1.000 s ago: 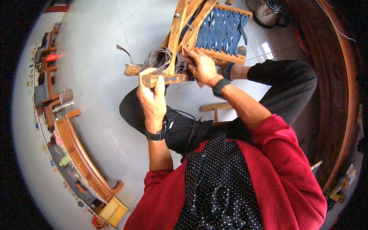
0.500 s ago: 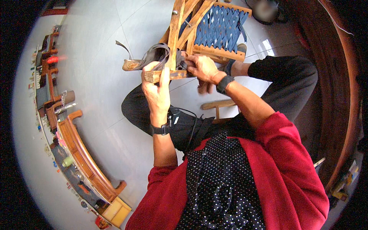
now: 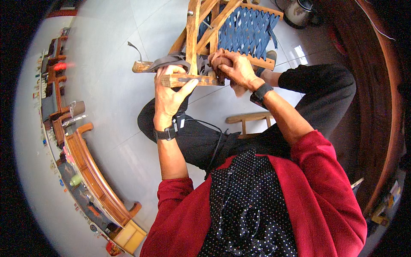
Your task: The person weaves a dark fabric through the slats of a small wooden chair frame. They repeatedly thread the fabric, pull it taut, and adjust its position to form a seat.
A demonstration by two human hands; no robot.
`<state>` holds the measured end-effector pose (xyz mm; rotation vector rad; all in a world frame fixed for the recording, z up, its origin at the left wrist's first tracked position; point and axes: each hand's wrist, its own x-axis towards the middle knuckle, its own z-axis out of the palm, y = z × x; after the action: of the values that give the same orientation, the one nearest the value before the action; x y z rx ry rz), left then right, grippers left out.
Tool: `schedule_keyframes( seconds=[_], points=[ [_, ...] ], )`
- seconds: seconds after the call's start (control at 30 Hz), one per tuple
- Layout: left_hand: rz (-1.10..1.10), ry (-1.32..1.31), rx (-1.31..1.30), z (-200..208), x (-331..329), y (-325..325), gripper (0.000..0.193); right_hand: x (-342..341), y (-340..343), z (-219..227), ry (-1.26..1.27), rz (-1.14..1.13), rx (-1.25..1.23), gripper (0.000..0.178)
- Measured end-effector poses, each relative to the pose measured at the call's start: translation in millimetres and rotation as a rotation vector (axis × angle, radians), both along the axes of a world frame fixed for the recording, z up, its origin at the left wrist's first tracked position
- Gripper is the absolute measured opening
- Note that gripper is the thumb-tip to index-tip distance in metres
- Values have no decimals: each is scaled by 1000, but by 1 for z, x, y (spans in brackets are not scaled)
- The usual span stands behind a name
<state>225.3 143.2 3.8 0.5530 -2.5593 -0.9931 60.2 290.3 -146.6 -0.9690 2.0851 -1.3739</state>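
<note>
My left hand [image 3: 169,96] is closed round the near end of a wooden bar [image 3: 200,80] on a wooden folding frame [image 3: 192,40], its thumb lying along the bar. A flat grey strap [image 3: 173,61] passes over the frame behind that hand, and its loose tail curls up at the left. At the bar's right end my right hand [image 3: 239,70] is closed, fingers curled against the strap, which is partly hidden there. Blue straps [image 3: 246,32], woven in a crisscross, fill the seat beyond my right hand.
A low wooden piece [image 3: 246,117] with short legs stands on the tiles between my legs. An electric kettle [image 3: 298,13] is at the upper right. Carved wooden furniture [image 3: 100,171] lines the left, and a dark wooden panel [image 3: 372,107] rises on the right.
The raised loop of grey strap has flattened down onto the frame. My left hand has shifted slightly left, and my right hand a little to the right, to the bar's end.
</note>
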Motion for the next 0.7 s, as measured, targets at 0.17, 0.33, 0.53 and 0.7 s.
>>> schedule_keyframes(
  seconds=[0.17,0.33,0.53,0.7],
  points=[
    [97,-11,102,-15,-2,-4,30,-30,-23,11,122,-17,14,38],
    [-7,-19,-152,-11,-4,-2,27,-61,-65,10,10,-299,33,38],
    [-24,7,-280,-9,-11,7,25,-23,-69,6,65,-127,89,24],
    [-7,12,-276,-10,-10,11,26,17,-33,26,158,67,47,25]
  ],
)
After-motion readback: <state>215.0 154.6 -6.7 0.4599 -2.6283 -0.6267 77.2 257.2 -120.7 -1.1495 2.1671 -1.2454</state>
